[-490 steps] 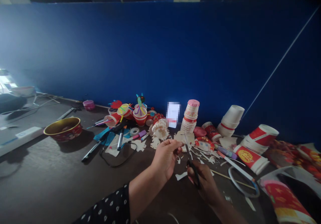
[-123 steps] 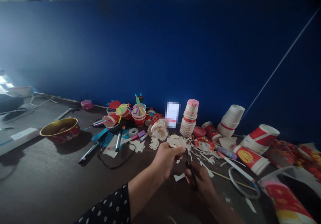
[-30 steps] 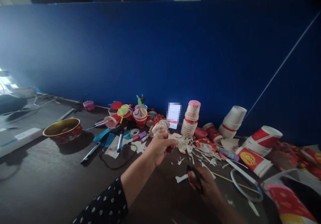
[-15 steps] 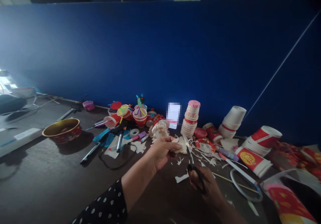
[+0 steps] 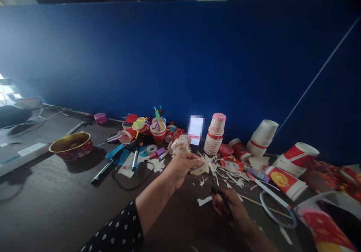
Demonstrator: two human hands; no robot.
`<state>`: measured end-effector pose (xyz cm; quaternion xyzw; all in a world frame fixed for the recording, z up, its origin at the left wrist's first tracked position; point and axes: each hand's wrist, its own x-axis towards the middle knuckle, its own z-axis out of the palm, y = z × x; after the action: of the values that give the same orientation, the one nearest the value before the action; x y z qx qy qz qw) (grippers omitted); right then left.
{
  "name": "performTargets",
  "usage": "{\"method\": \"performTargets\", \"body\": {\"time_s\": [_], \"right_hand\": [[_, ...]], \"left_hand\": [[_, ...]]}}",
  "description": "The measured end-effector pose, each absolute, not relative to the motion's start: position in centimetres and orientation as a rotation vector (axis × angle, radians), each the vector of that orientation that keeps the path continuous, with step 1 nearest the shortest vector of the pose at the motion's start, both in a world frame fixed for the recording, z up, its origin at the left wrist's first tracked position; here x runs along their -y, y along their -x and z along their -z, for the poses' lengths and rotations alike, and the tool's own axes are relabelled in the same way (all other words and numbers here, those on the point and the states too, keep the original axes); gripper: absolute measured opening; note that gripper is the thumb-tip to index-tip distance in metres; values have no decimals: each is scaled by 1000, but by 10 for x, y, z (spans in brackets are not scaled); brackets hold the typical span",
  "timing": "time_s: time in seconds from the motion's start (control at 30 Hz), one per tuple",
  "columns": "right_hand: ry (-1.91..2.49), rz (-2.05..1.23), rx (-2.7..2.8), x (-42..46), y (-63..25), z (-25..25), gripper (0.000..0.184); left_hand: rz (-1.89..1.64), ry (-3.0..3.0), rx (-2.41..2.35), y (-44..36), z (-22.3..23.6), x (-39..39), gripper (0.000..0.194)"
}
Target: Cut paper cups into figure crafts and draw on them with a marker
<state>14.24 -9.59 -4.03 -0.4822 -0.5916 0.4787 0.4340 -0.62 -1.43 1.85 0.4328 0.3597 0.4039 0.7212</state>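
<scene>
Between the thumb and fingers of my left hand (image 5: 182, 169) is a pale piece of cut paper (image 5: 199, 170). My right hand (image 5: 229, 205) grips a pair of black-handled scissors (image 5: 216, 188), whose blades point up and away, at the right edge of that paper. Whether the blades are parted is hard to tell. White paper scraps (image 5: 237, 179) lie scattered on the table just beyond and right of the scissors. A larger scrap (image 5: 204, 201) rests left of my right hand. Behind my left hand sits a white ruffled paper shape (image 5: 181, 143).
A stack of paper cups (image 5: 214, 135) stands near the blue wall, beside a lit, blurred screen (image 5: 195, 128). More cups (image 5: 295, 158) lie at the right. Decorated cups (image 5: 158, 131), a marker (image 5: 135, 158) and a tape roll (image 5: 151, 149) are left. A gold-lined bowl (image 5: 71, 146) stands farther left.
The paper in my left hand has shifted and turned against the scissor blades over the last second. Compared with the oldest frame, my left hand sits slightly farther left. The surrounding objects stay in place.
</scene>
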Motion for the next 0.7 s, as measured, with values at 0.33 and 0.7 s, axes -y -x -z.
{"method": "performTargets", "body": {"time_s": [0.33, 0.7], "right_hand": [[1132, -1239, 1400, 97, -142, 42, 50], [1137, -1179, 1391, 99, -140, 43, 50]], "left_hand": [[-858, -867, -736, 1, -10, 17, 14], [-863, -770, -732, -4, -10, 24, 12]]}}
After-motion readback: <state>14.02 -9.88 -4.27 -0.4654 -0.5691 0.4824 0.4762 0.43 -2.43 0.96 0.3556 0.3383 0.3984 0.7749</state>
